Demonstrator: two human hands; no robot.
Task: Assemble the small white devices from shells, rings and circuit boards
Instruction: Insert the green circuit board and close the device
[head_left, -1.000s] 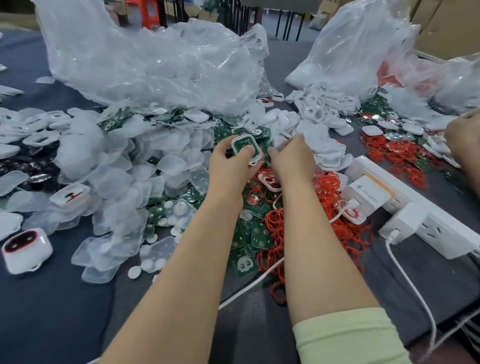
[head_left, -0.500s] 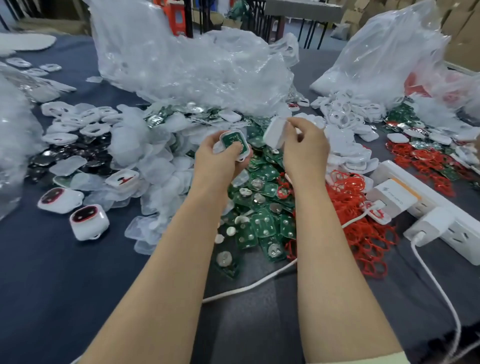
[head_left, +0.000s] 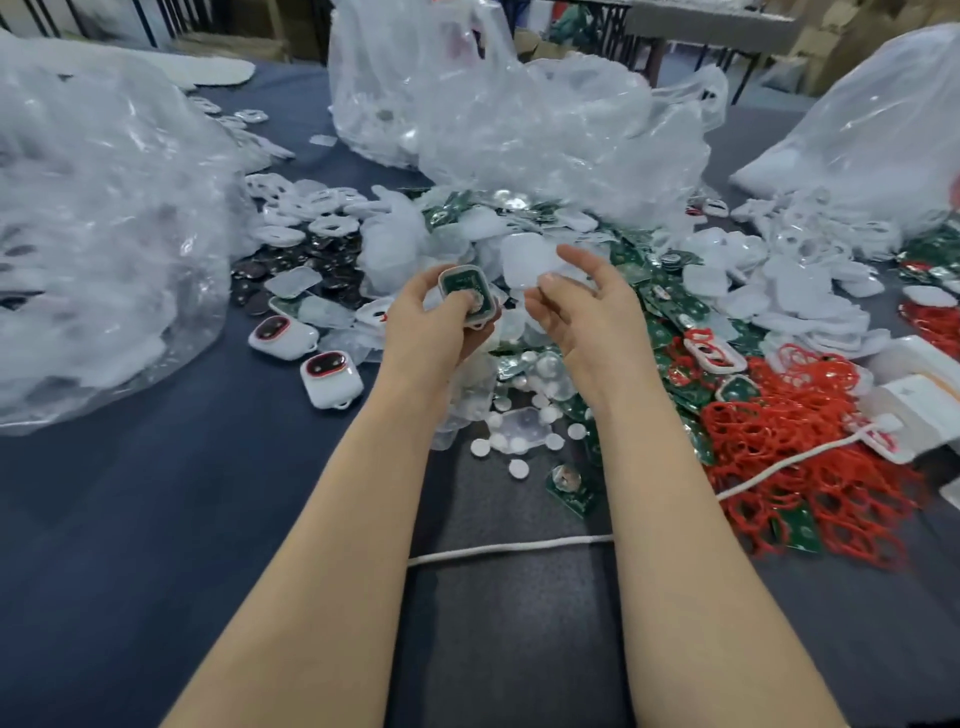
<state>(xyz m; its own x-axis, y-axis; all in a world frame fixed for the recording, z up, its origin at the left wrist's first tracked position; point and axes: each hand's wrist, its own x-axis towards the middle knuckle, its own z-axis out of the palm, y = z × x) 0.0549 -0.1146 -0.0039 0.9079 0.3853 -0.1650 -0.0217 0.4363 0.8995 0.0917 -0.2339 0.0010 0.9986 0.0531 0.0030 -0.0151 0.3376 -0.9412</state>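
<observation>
My left hand (head_left: 434, 325) grips a white shell with a green circuit board (head_left: 465, 292) seated in it, the thumb pressing on the board. Just to its right, my right hand (head_left: 589, 306) pinches a plain white shell cover (head_left: 522, 262) between thumb and fingers, held above the parts heap. Two finished white devices with red rings (head_left: 332, 375) lie on the dark cloth at the left. Loose green circuit boards (head_left: 670, 306), red rings (head_left: 789, 441) and white shells (head_left: 810, 291) are spread under and to the right of my hands.
Large clear plastic bags stand at the left (head_left: 98, 249), back centre (head_left: 519, 119) and right (head_left: 872, 140). A white cable (head_left: 519, 548) crosses the dark table (head_left: 156, 519) near me. A white power strip with a plug (head_left: 919, 400) lies at the right edge.
My right hand picked a white cover from the pile and lifted it beside the left hand's shell. The camera swung left, bringing the finished devices and left bag further into view.
</observation>
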